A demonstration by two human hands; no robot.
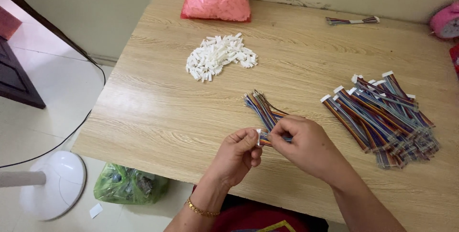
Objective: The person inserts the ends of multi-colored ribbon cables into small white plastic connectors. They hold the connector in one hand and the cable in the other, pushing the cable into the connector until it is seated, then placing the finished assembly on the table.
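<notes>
Lower centre of frame: left hand (237, 153) pinching small white connector (258, 136), right hand (306, 143) gripping multicoloured wire bundle (262, 108) fanned over surface (158, 112). Risk: wires misaligned in connector, likely from loose splayed ends; could slip from pinch.

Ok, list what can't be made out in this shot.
Head view only:
- White connector: mostly hidden in the left hand grip.
- Wire ends: covered by the right hand.
- Pink object: cut off by the right edge.
- Green bag contents: blurred, partly under the table.
</notes>
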